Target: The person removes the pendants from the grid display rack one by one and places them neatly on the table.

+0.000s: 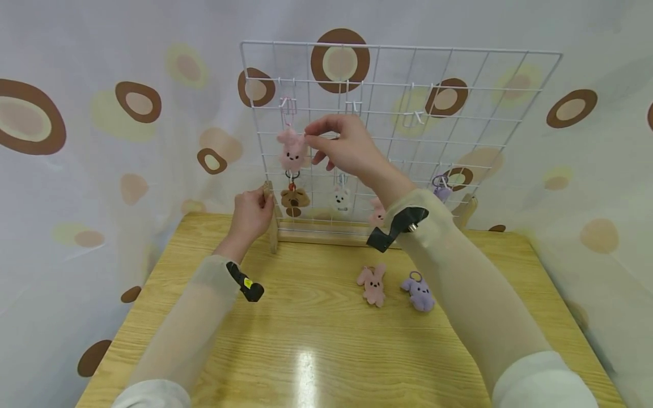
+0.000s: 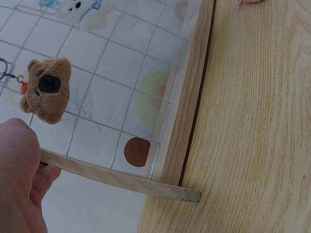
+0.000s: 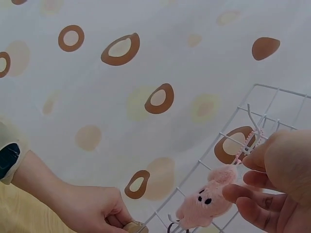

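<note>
A pink plush keychain hangs by its pink strap from an upper-left hook of the white wire grid rack. My right hand pinches it at its ear between thumb and index finger, the other fingers loosely bent. In the right wrist view the plush keychain shows its face, and the fingers cover one ear. At the rack's left side, my left hand grips the top of the wooden post. A brown bear keychain hangs just below the pink one, close to the left hand.
Lower on the grid hang a white plush keychain, a pink one and a purple one. Bare hooks stick out higher up. A pink rabbit keychain and a purple keychain lie on the wooden table.
</note>
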Demonstrator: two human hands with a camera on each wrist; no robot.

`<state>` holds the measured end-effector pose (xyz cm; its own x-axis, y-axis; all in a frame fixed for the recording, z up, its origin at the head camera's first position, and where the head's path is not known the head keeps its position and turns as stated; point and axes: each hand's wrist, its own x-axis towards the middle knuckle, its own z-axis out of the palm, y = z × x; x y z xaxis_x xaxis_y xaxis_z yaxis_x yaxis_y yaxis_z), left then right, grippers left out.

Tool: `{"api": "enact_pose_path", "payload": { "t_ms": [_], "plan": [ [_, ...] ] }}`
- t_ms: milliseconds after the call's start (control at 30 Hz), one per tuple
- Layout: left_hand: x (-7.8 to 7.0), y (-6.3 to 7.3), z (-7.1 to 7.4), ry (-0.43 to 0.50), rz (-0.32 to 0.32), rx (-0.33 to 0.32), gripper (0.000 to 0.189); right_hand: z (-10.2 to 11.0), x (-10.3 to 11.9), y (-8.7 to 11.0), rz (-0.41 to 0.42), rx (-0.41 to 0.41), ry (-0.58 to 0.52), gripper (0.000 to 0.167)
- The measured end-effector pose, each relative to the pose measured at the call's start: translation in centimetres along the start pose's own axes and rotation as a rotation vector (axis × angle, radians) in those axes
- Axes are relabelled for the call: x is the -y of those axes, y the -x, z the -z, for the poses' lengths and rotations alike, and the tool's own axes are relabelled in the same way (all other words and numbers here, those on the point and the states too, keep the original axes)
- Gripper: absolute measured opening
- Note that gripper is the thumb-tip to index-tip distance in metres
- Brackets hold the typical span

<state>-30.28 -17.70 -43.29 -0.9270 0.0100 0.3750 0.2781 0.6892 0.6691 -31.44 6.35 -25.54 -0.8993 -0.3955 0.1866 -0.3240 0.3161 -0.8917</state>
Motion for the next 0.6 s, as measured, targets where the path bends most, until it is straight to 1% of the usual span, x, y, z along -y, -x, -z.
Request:
{"api": "enact_pose_path", "payload": {
  "t_ms": [233,433,600],
  "plan": [
    [0.1,-0.1,0.0,-0.016,-0.023,-0.007,0.032,-0.6,0.6,-0.8,0.012,-0.006,-0.023,0.027],
    [0.0,-0.1,0.1,-0.004,-0.012,0.002,0.029,-1.2,0.9,-1.3,0.009,-0.002,-0.027,0.032],
    [0.0,0.0,0.0,-0.003,-0.018,-0.009,0.028,-1.6,1.3,-1.9,-0.024,-0.027,-0.018,0.031]
  ]
}}
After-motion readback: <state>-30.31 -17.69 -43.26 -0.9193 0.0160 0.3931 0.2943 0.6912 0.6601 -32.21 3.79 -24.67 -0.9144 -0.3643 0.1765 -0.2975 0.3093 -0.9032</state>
